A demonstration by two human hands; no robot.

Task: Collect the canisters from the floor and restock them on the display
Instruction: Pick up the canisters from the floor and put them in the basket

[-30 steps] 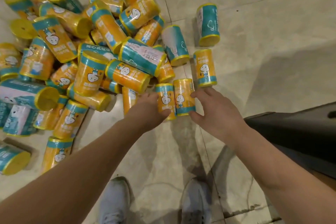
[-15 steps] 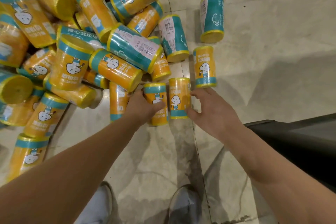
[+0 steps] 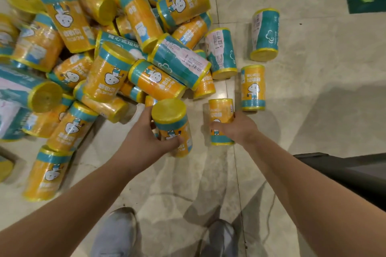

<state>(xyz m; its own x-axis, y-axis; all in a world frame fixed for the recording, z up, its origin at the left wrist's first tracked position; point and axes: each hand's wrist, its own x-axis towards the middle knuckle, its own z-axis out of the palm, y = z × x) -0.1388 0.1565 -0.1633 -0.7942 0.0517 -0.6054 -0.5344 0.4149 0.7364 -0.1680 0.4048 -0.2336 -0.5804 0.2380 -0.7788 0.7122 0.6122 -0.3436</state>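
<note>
Canisters (image 3: 155, 81) glossy film-wrapped orange cylinders; left hand (image 3: 144, 142) grips tilted canister (image 3: 172, 123), right hand (image 3: 238, 129) grips second canister (image 3: 221, 108)

Both bare arms reach forward and down, side by side. The left hand (image 3: 146, 142) grips the tilted left can (image 3: 171, 119). The right hand (image 3: 240, 128) clasps the right can (image 3: 221, 108).

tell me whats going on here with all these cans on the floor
A person is bent over a heap of orange and teal canisters spilled across the tiled floor. Their left hand grips one canister, tipped up with its yellow lid toward the camera. Their right hand grips a second canister beside it. No display is in view, so nothing shows as restocked yet.
</note>
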